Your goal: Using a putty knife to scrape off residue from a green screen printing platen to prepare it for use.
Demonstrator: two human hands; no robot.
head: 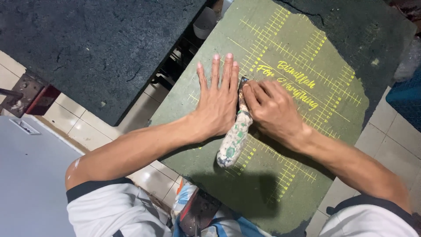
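A worn green cutting mat [280, 175] with yellow grid lines and yellow lettering lies in front of me. My left hand [217, 98] rests flat on it, fingers spread and pointing away from me. My right hand [272, 109] grips a scraper-like tool [234, 138] whose handle is wrapped in white tape flecked with green. The tool's dark blade end is pressed to the mat right beside my left hand's fingers. The wrapped handle sticks out toward me below both hands.
A dark rough-surfaced slab [96, 48] lies to the upper left, separated from the mat by a gap showing clutter. Pale floor tiles [83, 125] show below it. A grey panel [30, 175] fills the lower left. Something blue [405, 98] sits at the right edge.
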